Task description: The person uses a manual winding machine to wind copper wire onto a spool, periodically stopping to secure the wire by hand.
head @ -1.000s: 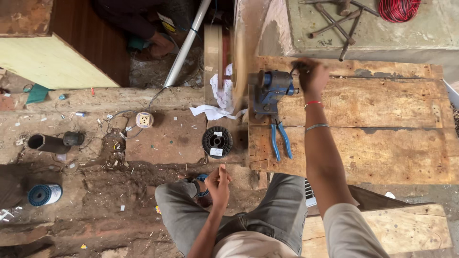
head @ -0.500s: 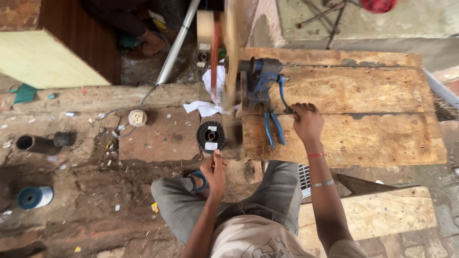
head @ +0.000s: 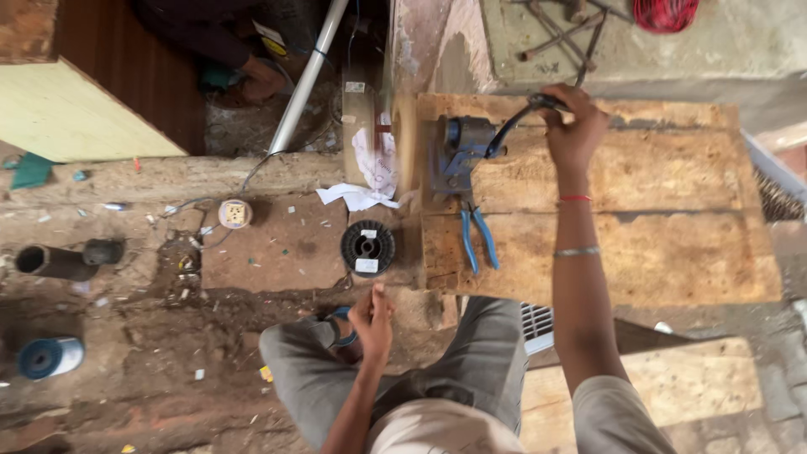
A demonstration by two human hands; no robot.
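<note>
My right hand (head: 573,126) grips the dark crank handle (head: 514,124) of a blue hand-cranked winding machine (head: 458,155) fixed to a plywood board (head: 656,227). A blurred disc (head: 407,155) spins at the machine's left side. My left hand (head: 372,318) is held over my knee, fingers pinched together near a black wire spool (head: 367,248); whatever thin thing it pinches is too fine to see. Blue-handled pliers (head: 476,238) lie on the board just below the machine.
Crumpled white paper (head: 363,189) lies left of the machine. A round socket (head: 234,213), a dark pipe (head: 55,261) and a blue spool (head: 47,356) lie on the dirt floor at left. Another person's hand (head: 261,81) shows at the top. A red wire coil (head: 666,13) sits top right.
My right hand has swung the crank handle from low near the pliers to the top of its turn. The left hand stays pinched by the black spool.
</note>
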